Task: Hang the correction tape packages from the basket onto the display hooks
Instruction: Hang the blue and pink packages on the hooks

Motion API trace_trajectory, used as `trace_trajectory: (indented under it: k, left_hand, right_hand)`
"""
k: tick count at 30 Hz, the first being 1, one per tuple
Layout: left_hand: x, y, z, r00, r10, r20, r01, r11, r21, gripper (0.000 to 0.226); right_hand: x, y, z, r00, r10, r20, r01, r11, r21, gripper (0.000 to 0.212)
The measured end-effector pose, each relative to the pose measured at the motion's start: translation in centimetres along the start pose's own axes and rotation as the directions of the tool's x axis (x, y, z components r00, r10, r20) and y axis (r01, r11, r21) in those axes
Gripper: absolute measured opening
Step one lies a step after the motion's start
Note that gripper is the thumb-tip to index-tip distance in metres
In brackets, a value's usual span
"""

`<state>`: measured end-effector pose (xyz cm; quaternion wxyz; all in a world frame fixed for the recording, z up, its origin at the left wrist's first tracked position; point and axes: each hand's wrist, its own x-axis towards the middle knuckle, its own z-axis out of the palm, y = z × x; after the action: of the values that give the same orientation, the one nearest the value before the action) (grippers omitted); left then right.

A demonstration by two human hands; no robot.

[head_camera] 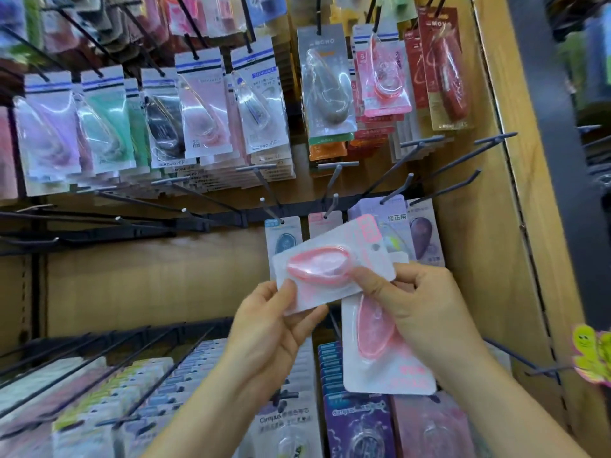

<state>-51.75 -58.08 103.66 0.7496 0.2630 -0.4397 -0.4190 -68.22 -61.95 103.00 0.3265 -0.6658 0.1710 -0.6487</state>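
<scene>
Currently: your left grip [264, 332] pinches the top package [334, 269] at its lower-left end; its long axis slants up-right, hang hole [375, 246] near, below the hook [331, 204]. Your right grip [426, 309], nearer that hole, holds a second package [390, 375] hanging down.

Top package [330, 259]: white card, pink dispenser. Lower package [386, 368]: white, pink. Hooks [396, 190] dark grey. Side panel [496, 193] tan. Mint pack [105, 127]: blue-striped header. Red pack [443, 77]. Smiley [591, 355] yellow.
</scene>
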Motion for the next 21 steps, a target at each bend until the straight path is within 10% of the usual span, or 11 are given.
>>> trace_trajectory:
  k: [8, 15, 21]
  left_hand:
    - [-0.5, 3.9, -2.3, 0.982, 0.17, 0.083, -0.188, 0.836, 0.515, 0.036]
    - [0.4, 6.4, 2.9, 0.869, 0.15, 0.472, -0.477, 0.509, 0.716, 0.016]
    - [1.9, 6.5, 4.7, 0.845, 0.249, 0.473, -0.534, 0.386, 0.752, 0.008]
  right_hand:
    - [0.8, -0.4, -0.9, 0.989, -0.056, 0.135, 0.084, 0.975, -0.208, 0.044]
    - [1.9, -2.0, -0.7, 0.946, -0.134, 0.295, 0.274, 0.815, -0.51, 0.031]
    - [1.9, -2.0, -0.7, 0.963, -0.195, 0.188, 0.253, 0.898, -0.361, 0.046]
